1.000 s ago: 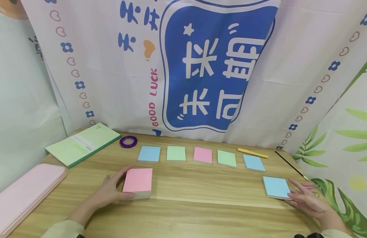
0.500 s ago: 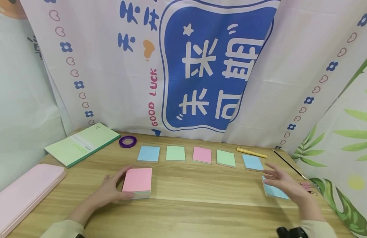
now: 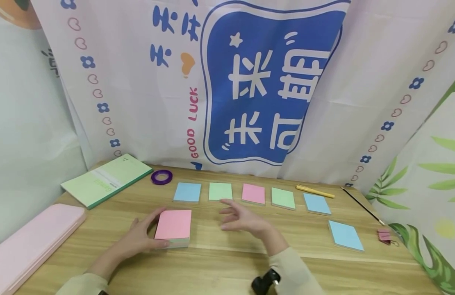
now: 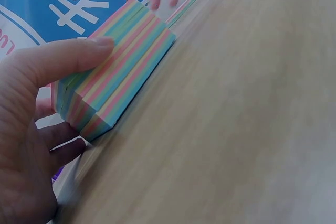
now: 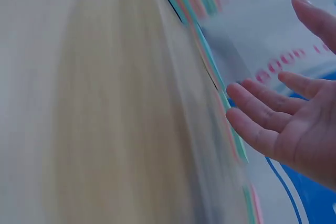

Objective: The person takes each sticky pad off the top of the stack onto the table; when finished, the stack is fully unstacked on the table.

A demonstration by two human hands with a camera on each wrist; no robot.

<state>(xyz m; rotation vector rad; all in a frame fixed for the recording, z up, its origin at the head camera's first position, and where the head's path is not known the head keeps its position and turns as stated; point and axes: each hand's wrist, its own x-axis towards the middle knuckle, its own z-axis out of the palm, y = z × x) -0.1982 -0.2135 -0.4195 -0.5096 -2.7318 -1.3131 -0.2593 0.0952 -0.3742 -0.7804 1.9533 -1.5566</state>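
Note:
In the head view, a thick stack of sticky notes [image 3: 174, 224] with a pink top sits on the wooden table. My left hand [image 3: 137, 237] holds its left side, thumb at the near face. Striped coloured layers show along the stack's [image 4: 118, 66] side in the left wrist view. To the right of the stack, my right hand [image 3: 246, 220] is over the table, fingers extended and holding nothing. Behind it lie thin sticky note pads in a row: blue [image 3: 187, 192], green [image 3: 220, 191], pink [image 3: 253, 194], green [image 3: 283, 198] and blue [image 3: 317, 203]. Another blue pad [image 3: 346, 235] lies nearer, at the right.
At left are a pink case [image 3: 39, 241] and a green notebook [image 3: 107, 180], with a purple tape roll [image 3: 162, 177] beside it. A yellow pen [image 3: 315, 191], a thin dark stick [image 3: 362, 205] and a pink binder clip [image 3: 384, 236] lie at right. A printed curtain [image 3: 168, 123] hangs behind.
My right hand has let go of the near blue pad at the right and swung left across the table toward the stack. The left hand has kept its hold on the stack.

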